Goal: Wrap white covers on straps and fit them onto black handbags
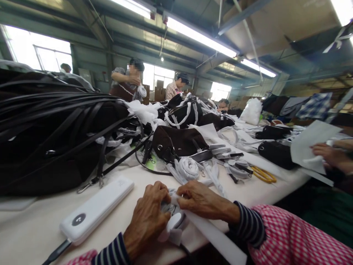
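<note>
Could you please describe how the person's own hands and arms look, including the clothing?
The left hand and right hand wear no gloves. The cuffs are dark with pale stripes; the checked sleeves are pinkish red and white.

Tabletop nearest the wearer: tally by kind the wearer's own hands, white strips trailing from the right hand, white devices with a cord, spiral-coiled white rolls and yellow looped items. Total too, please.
Left hand and right hand: 2
Trailing white strip: 1
White corded device: 1
Coiled white roll: 1
Yellow looped item: 1
Total: 6
</note>
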`<move>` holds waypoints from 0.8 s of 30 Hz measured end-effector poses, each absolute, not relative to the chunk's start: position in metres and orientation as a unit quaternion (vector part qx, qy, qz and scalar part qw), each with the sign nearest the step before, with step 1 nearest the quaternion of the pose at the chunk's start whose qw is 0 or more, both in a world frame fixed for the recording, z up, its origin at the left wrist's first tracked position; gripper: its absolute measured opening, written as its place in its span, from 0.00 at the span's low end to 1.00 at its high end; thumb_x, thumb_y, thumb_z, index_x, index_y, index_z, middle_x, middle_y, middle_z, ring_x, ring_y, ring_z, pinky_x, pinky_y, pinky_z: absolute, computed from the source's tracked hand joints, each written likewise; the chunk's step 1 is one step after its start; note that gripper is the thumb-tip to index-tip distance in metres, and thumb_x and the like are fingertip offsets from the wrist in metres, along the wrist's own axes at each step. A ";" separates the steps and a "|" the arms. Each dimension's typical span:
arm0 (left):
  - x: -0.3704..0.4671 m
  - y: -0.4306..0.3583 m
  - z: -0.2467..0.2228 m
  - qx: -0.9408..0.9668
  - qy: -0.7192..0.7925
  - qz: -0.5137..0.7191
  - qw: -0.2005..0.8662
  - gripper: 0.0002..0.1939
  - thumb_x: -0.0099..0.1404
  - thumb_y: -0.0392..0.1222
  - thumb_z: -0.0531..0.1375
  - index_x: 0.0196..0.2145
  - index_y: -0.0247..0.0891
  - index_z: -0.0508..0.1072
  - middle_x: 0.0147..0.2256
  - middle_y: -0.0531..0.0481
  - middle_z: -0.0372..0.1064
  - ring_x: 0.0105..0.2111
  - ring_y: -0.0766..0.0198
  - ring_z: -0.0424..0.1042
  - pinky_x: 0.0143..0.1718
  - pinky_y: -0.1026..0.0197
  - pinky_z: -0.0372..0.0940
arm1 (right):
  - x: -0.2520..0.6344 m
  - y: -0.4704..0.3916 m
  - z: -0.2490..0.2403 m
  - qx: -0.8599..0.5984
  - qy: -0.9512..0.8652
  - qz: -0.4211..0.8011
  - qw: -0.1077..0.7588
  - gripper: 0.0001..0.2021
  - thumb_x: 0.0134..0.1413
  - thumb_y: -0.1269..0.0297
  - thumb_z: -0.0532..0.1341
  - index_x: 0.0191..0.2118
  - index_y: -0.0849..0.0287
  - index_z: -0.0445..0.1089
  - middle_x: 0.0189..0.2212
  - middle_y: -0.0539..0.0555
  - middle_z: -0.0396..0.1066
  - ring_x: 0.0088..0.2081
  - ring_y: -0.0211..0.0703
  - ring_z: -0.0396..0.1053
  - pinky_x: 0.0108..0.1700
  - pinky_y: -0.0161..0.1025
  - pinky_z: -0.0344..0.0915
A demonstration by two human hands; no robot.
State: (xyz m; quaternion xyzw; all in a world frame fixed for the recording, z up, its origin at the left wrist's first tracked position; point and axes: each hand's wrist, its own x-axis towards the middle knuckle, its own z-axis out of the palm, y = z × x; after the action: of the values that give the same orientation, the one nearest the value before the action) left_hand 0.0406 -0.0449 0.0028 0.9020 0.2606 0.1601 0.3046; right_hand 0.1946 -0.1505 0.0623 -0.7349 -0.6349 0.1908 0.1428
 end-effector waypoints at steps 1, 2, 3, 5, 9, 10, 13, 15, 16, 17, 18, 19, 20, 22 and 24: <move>0.040 -0.045 0.005 0.905 0.260 0.151 0.301 0.11 0.55 0.29 0.57 0.35 0.40 0.70 0.45 0.47 0.68 0.49 0.50 0.64 0.50 0.49 0.61 | 0.192 -0.152 0.060 -0.741 -0.633 0.174 0.138 0.14 0.58 0.69 0.62 0.23 0.60 0.59 0.19 0.44 0.52 0.24 0.33 0.51 0.29 0.38 0.42; 0.039 -0.046 0.007 0.909 0.257 0.142 0.297 0.10 0.56 0.30 0.56 0.36 0.40 0.70 0.45 0.46 0.68 0.49 0.50 0.64 0.50 0.49 0.61 | 0.191 -0.153 0.058 -0.747 -0.636 0.147 0.129 0.13 0.57 0.68 0.62 0.24 0.60 0.61 0.19 0.44 0.52 0.24 0.33 0.50 0.29 0.38 0.41; 0.038 -0.046 0.009 0.912 0.253 0.133 0.293 0.10 0.57 0.30 0.56 0.36 0.40 0.71 0.45 0.46 0.68 0.49 0.50 0.64 0.49 0.49 0.61 | 0.189 -0.155 0.056 -0.751 -0.640 0.114 0.117 0.11 0.58 0.67 0.62 0.26 0.60 0.64 0.20 0.45 0.54 0.24 0.34 0.50 0.29 0.39 0.40; 0.038 -0.046 0.013 0.920 0.242 0.119 0.286 0.11 0.59 0.31 0.55 0.38 0.40 0.72 0.46 0.46 0.68 0.49 0.49 0.64 0.49 0.48 0.61 | 0.189 -0.157 0.053 -0.751 -0.651 0.059 0.090 0.06 0.59 0.66 0.61 0.31 0.61 0.70 0.22 0.47 0.60 0.25 0.36 0.50 0.30 0.40 0.39; 0.040 -0.042 0.010 0.927 0.232 0.104 0.276 0.12 0.60 0.34 0.54 0.39 0.41 0.73 0.46 0.45 0.68 0.49 0.49 0.65 0.49 0.49 0.63 | 0.197 -0.150 0.052 -0.745 -0.649 0.112 0.111 0.08 0.58 0.65 0.63 0.38 0.62 0.78 0.27 0.51 0.70 0.28 0.37 0.59 0.29 0.36 0.44; 0.041 -0.039 0.005 0.928 0.233 0.103 0.271 0.11 0.60 0.34 0.54 0.39 0.41 0.73 0.46 0.45 0.68 0.48 0.49 0.65 0.48 0.48 0.63 | 0.200 -0.147 0.052 -0.742 -0.642 0.142 0.132 0.08 0.57 0.64 0.64 0.38 0.62 0.78 0.27 0.51 0.70 0.28 0.37 0.61 0.29 0.35 0.47; 0.045 -0.028 -0.014 0.930 0.233 0.123 0.256 0.09 0.60 0.37 0.54 0.37 0.43 0.72 0.45 0.45 0.69 0.48 0.48 0.67 0.47 0.49 0.65 | 0.208 -0.139 0.049 -0.738 -0.623 0.191 0.177 0.09 0.54 0.63 0.66 0.38 0.62 0.79 0.26 0.49 0.70 0.28 0.37 0.63 0.28 0.33 0.51; 0.048 -0.019 -0.027 0.928 0.226 0.146 0.257 0.08 0.60 0.41 0.55 0.36 0.44 0.73 0.44 0.46 0.70 0.47 0.47 0.68 0.45 0.51 0.66 | 0.211 -0.137 0.046 -0.744 -0.613 0.197 0.181 0.10 0.53 0.63 0.67 0.39 0.62 0.80 0.27 0.48 0.70 0.28 0.36 0.64 0.28 0.32 0.52; 0.050 -0.015 -0.032 0.927 0.219 0.158 0.261 0.08 0.60 0.42 0.56 0.35 0.45 0.74 0.44 0.47 0.71 0.47 0.48 0.69 0.44 0.52 0.67 | 0.213 -0.137 0.044 -0.747 -0.609 0.200 0.178 0.10 0.53 0.62 0.67 0.40 0.61 0.80 0.27 0.48 0.69 0.29 0.36 0.64 0.28 0.32 0.52; 0.052 -0.013 -0.035 0.925 0.213 0.170 0.265 0.07 0.60 0.42 0.56 0.34 0.46 0.74 0.44 0.48 0.72 0.47 0.48 0.70 0.44 0.53 0.68 | 0.213 -0.136 0.043 -0.748 -0.608 0.202 0.175 0.11 0.53 0.61 0.67 0.40 0.61 0.80 0.27 0.48 0.69 0.29 0.36 0.65 0.29 0.31 0.52; 0.052 -0.011 -0.037 0.923 0.208 0.179 0.269 0.07 0.59 0.42 0.57 0.33 0.46 0.75 0.43 0.48 0.72 0.46 0.48 0.71 0.45 0.53 0.68 | 0.213 -0.137 0.043 -0.748 -0.609 0.202 0.170 0.11 0.54 0.61 0.67 0.40 0.61 0.80 0.26 0.48 0.69 0.29 0.36 0.65 0.29 0.31 0.53; 0.052 -0.012 -0.037 0.921 0.204 0.188 0.273 0.07 0.58 0.42 0.57 0.32 0.46 0.75 0.44 0.48 0.72 0.47 0.49 0.71 0.47 0.53 0.68 | 0.212 -0.137 0.042 -0.749 -0.611 0.195 0.165 0.11 0.54 0.61 0.67 0.40 0.61 0.80 0.26 0.48 0.69 0.29 0.37 0.65 0.29 0.31 0.53; 0.051 -0.013 -0.034 0.918 0.205 0.196 0.277 0.08 0.57 0.41 0.57 0.32 0.46 0.76 0.45 0.48 0.72 0.47 0.49 0.71 0.49 0.52 0.67 | 0.210 -0.138 0.042 -0.752 -0.613 0.181 0.160 0.10 0.55 0.62 0.67 0.40 0.61 0.81 0.26 0.48 0.69 0.29 0.37 0.65 0.29 0.31 0.52; 0.046 -0.021 -0.026 0.911 0.209 0.202 0.291 0.08 0.57 0.40 0.56 0.32 0.45 0.76 0.46 0.47 0.72 0.49 0.48 0.70 0.53 0.49 0.66 | 0.206 -0.139 0.042 -0.760 -0.618 0.134 0.151 0.10 0.54 0.63 0.67 0.39 0.63 0.81 0.28 0.50 0.72 0.30 0.38 0.65 0.29 0.32 0.52; 0.042 -0.029 -0.014 0.907 0.207 0.192 0.312 0.09 0.59 0.40 0.57 0.34 0.45 0.77 0.47 0.46 0.71 0.51 0.48 0.68 0.56 0.48 0.64 | 0.203 -0.139 0.044 -0.764 -0.620 0.099 0.150 0.09 0.54 0.65 0.66 0.38 0.64 0.81 0.28 0.52 0.73 0.30 0.38 0.64 0.30 0.33 0.51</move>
State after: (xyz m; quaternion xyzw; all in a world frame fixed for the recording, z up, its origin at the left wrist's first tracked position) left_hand 0.0420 -0.0294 -0.0142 0.9072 0.2071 0.1924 0.3115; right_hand 0.2027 -0.1391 0.0439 -0.7635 -0.6203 0.0994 0.1497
